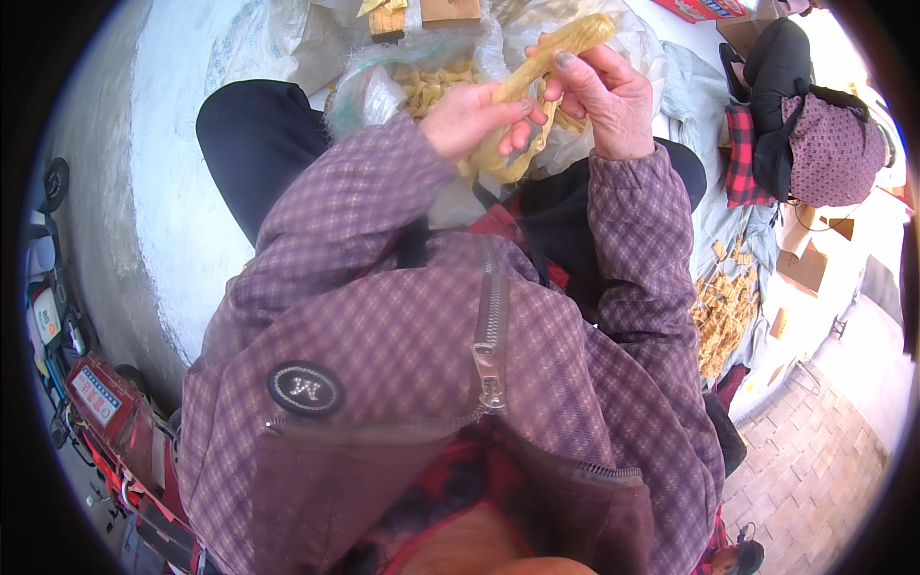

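A long, shiny yellowish strip [581,34], thin and crumpled like a dried sheet, runs between my hands at the top middle. My left hand [471,119] is closed on its middle, thumb and fingers together. My right hand [608,99] pinches it higher up, with the thumb on top. Its rounded upper end sticks out above the right fingers, and a looser looped part [508,169] hangs below the left hand. Behind the hands lies an open clear plastic bag [381,94] with several yellowish folded pieces [431,84] in it. What exactly the strip is made of, I cannot tell.
Wooden blocks [448,11] lie beyond the bag. My bent knees [254,125] flank the work. At right are a pile of yellowish-brown scraps [725,316], cardboard boxes [803,264] and another seated person [832,144]. A red vehicle [110,402] stands at left.
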The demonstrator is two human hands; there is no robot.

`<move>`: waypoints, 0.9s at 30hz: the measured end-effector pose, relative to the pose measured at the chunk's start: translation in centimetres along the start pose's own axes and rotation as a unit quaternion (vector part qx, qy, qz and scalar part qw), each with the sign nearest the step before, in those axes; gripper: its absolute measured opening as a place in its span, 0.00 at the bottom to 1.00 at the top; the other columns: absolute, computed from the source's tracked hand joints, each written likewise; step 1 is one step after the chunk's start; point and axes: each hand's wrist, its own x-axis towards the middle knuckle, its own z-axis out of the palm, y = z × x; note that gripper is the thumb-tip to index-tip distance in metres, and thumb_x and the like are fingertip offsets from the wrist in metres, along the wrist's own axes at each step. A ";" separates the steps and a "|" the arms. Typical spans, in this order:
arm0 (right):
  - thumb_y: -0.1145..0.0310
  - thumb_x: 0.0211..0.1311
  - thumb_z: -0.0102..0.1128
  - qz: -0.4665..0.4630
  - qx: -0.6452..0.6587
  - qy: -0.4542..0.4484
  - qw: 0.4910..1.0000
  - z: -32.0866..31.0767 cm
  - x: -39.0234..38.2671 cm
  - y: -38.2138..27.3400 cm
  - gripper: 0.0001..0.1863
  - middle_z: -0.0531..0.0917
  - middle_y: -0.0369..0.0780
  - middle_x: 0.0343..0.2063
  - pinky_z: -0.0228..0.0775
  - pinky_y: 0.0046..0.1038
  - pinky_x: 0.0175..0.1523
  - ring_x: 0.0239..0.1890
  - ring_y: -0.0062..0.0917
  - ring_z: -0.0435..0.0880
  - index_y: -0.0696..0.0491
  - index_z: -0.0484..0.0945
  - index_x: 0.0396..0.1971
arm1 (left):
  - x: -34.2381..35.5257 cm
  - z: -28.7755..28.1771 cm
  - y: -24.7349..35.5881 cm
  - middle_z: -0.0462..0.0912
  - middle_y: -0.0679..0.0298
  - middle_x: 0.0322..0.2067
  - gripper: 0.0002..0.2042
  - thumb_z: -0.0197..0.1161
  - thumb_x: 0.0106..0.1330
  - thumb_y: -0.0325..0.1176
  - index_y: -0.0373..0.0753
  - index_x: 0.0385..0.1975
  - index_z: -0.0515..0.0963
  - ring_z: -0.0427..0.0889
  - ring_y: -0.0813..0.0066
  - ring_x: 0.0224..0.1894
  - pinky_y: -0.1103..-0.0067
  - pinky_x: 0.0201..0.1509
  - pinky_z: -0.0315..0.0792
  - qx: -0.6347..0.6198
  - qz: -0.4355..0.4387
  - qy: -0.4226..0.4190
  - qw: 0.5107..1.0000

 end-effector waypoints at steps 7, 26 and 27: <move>0.72 0.59 0.56 -0.172 -0.035 0.042 0.984 0.0 1.7 -3.1 0.08 0.83 0.36 0.29 0.69 0.14 0.26 0.24 0.13 0.80 0.60 0.79 0.35 | 1.6 1.1 0.9 0.76 0.69 0.26 0.17 0.52 0.65 0.45 0.35 0.41 0.74 0.73 0.84 0.28 0.85 0.36 0.68 0.257 0.218 0.223 0.915; 0.74 0.56 0.56 -0.110 -0.336 0.089 0.931 2.7 -6.9 4.3 0.04 0.76 0.41 0.22 0.68 0.23 0.26 0.21 0.25 0.77 0.59 0.74 0.29 | -0.5 1.4 -3.5 0.79 0.64 0.35 0.13 0.56 0.62 0.31 0.38 0.45 0.70 0.80 0.78 0.31 0.86 0.35 0.76 -0.060 -0.206 0.006 0.977; 0.73 0.55 0.56 -0.082 -0.351 0.081 0.929 2.6 -6.9 4.7 0.04 0.76 0.44 0.22 0.69 0.26 0.27 0.22 0.30 0.78 0.58 0.73 0.27 | -0.5 1.1 -3.7 0.79 0.64 0.35 0.12 0.55 0.61 0.31 0.38 0.45 0.70 0.80 0.79 0.31 0.86 0.35 0.76 -0.030 -0.203 0.006 0.979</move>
